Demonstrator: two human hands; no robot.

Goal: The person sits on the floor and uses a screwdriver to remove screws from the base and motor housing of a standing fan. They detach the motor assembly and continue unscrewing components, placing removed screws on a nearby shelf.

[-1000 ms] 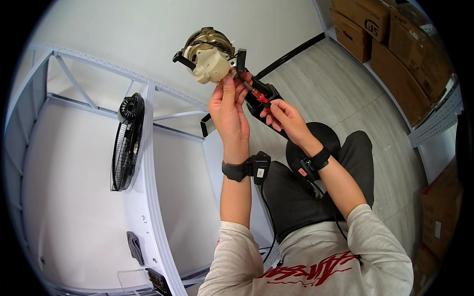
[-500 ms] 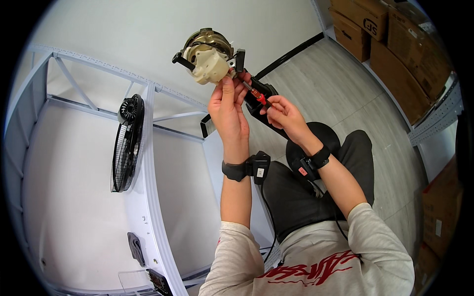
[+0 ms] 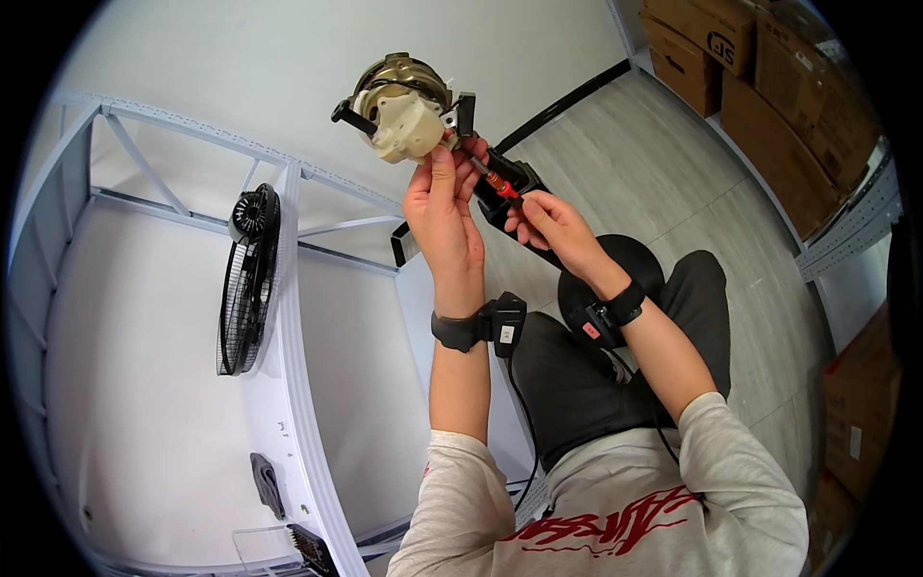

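At the top of a black stand pole (image 3: pixel 520 178) sits a fan motor (image 3: pixel 411 77) with a brass-coloured housing and a cream plastic gear case (image 3: pixel 408 128). My left hand (image 3: pixel 448 207) is raised under the gear case, its thumb and fingertips closed on the lower edge. A screwdriver (image 3: pixel 502 186) with a red handle and metal shaft is pinched in my right hand (image 3: pixel 560 229). It slants up and left, its tip close to my left fingers; whether the tip touches a screw cannot be made out.
A fan grille (image 3: pixel 252 279) lies on the white shelf unit (image 3: pixel 144 385) at left, with a grey cloth (image 3: pixel 266 486) and a dark-edged clear piece (image 3: pixel 306 550) nearer. The round black base (image 3: pixel 630 264) stands by my legs. Cardboard boxes (image 3: pixel 788 144) fill the right-hand rack.
My right hand's fingers have shifted slightly on the screwdriver, which has moved a little. The motor sits slightly higher and further left; my left hand's grip looks the same.
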